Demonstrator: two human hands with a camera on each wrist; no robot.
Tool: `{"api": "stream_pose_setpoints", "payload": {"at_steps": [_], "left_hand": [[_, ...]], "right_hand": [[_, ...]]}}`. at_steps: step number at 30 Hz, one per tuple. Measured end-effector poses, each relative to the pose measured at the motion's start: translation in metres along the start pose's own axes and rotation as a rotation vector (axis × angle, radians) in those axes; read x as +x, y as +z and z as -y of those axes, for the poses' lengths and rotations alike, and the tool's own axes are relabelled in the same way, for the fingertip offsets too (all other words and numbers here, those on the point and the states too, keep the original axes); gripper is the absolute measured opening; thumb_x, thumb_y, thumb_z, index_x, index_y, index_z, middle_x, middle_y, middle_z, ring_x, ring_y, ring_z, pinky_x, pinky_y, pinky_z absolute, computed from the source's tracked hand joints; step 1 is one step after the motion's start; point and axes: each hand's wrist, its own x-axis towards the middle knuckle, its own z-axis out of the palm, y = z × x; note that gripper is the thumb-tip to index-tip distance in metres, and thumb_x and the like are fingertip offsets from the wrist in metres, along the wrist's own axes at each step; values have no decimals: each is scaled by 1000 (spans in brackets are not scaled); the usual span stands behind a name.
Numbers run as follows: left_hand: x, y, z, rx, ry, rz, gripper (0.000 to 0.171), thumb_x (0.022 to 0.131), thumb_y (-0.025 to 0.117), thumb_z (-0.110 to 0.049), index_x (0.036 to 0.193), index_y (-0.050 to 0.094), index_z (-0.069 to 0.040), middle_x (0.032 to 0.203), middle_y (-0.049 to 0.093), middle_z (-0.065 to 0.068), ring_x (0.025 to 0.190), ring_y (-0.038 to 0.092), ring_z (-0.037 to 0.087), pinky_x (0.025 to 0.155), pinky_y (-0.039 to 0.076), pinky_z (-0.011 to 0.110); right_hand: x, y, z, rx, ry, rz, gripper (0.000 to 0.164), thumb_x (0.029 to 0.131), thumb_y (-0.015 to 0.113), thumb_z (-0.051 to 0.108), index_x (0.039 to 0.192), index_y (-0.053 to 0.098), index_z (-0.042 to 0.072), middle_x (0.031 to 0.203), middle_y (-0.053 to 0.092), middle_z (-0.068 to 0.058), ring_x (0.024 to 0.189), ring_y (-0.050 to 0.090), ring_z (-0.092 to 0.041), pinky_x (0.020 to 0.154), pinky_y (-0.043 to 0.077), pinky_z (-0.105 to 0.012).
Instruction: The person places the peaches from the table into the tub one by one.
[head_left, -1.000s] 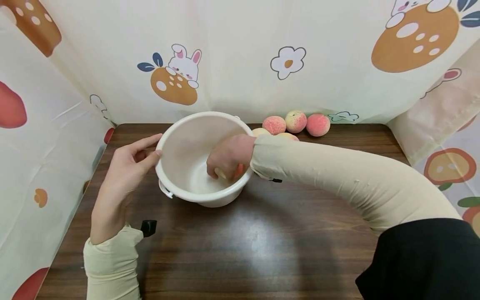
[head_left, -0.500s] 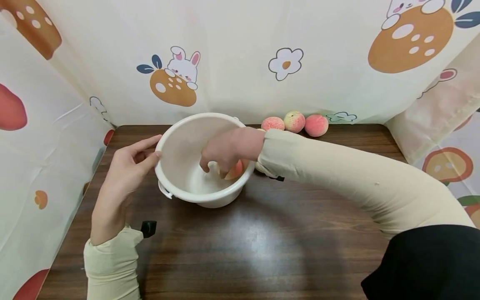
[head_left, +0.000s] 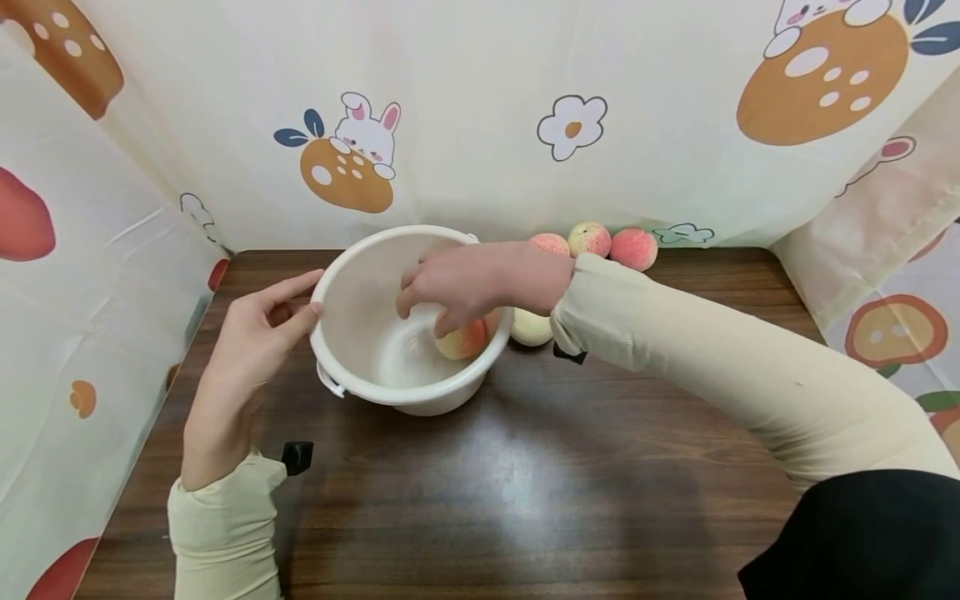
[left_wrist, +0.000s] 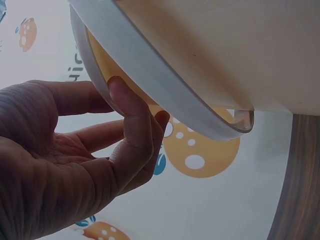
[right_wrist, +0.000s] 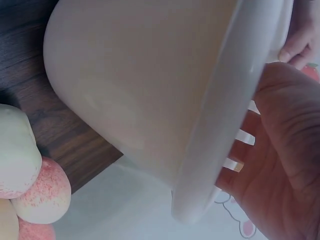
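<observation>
The right hand (head_left: 468, 283) hovers over the white plastic basin (head_left: 352, 300), fingers loosely spread and holding nothing, with one peach (head_left: 462, 340) lying just beneath them on the basin floor, against the wall nearest that wrist. The left hand (head_left: 258, 329) is open too, its straight fingers pressed flat to the outside of the rim on the far side from the fruit.

To do this well, I'd say, that bracing hand should stay firm against the rim so the light basin doesn't skid on the dark wooden table (head_left: 525, 483), and the empty hand should lift straight up clear of the rim rather than drag across it.

The peach is blushed pink-red over pale yellow, with a matt, faintly speckled skin. Just outside the basin, under the right wrist, sits a paler peach (head_left: 531, 327); beyond the forearm three more peaches (head_left: 600, 239) line up against the cartoon-printed curtain (head_left: 480, 108).
</observation>
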Motion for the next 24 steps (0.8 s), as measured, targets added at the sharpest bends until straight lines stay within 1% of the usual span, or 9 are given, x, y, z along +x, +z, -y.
{"api": "stream_pose_setpoints", "payload": {"at_steps": [5,13,19,24], "left_hand": [[0,0,0,4,1,0,49,105,61,-19,152,55,-10,124,65,15,88,64,0,69,57,17],[-1,-1,-1,-1,3,0,48,104,61,-19,152,55,-10,119,66,10,87,64,1,69,57,18],[-1,0,-1,1,3,0,48,105,60,-19,152,55,-10,124,66,15,88,64,1,69,58,18],[-2,-1,-1,10,-1,0,49,104,61,-20,152,55,-10,119,66,12,87,64,1,69,57,18]], "right_hand": [[-11,0,1,6,5,-60,45,97,73,23,140,64,18,144,59,-3,126,53,-30,108,44,-41],[-28,1,2,22,18,-167,44,98,73,27,140,64,18,143,58,-5,134,49,-30,115,43,-43],[-39,3,-2,47,12,-243,45,98,74,29,140,64,17,143,59,-6,133,50,-30,116,42,-41],[-50,6,-4,11,8,-330,46,99,73,33,141,64,17,141,59,-6,130,52,-31,115,41,-40]]}}
